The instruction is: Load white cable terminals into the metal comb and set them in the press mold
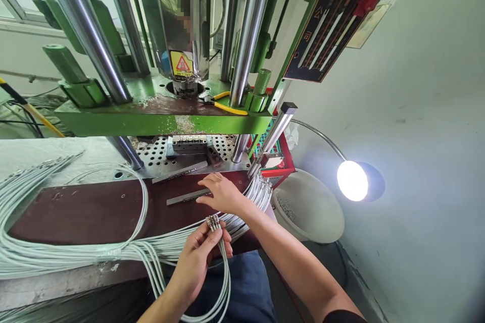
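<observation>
Dark sleeve edging the foreground, a worker's right grip is spreading its fingers apart just by a bar on the desk. Nearer, the left grip is clamping gathered cables near their metal ends, apparently not yet seated anywhere. Beyond both grips a press is standing; leftward, a bundle is lying unheld, its share of finished work impossible to tell.

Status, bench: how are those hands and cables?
Left hand gripping cable ends. Right hand open, near metal bar, contact unclear. Cable bundle beyond left hand.
</observation>
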A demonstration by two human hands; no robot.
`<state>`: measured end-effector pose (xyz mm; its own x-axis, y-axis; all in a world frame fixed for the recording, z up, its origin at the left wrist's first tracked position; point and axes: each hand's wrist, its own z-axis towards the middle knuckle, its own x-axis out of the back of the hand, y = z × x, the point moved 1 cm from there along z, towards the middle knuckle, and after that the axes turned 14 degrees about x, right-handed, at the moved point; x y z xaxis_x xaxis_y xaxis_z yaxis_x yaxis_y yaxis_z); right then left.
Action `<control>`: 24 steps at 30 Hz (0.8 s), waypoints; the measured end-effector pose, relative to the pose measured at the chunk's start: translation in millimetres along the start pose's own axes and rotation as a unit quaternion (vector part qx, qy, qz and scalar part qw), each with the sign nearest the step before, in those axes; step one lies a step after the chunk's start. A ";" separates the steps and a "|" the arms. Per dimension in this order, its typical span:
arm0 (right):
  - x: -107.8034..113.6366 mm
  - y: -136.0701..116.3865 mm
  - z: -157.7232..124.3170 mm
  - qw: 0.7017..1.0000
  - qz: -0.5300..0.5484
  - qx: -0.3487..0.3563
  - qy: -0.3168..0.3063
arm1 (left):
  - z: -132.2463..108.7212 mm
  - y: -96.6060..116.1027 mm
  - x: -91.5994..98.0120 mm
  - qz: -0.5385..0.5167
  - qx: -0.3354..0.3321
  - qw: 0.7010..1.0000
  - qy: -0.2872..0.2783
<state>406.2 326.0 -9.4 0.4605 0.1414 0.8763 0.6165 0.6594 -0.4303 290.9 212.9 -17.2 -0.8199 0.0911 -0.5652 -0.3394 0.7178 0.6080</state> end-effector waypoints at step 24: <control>57.2 -32.6 -81.8 0.904 0.373 -0.191 0.083 | 12.4 -8.8 -23.8 0.103 -0.032 0.992 -0.062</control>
<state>464.7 252.2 37.1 0.9089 0.3078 0.2812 0.2567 0.1184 -0.9592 319.2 212.9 -16.0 -0.8136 0.3172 -0.4873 -0.2025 0.6310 0.7489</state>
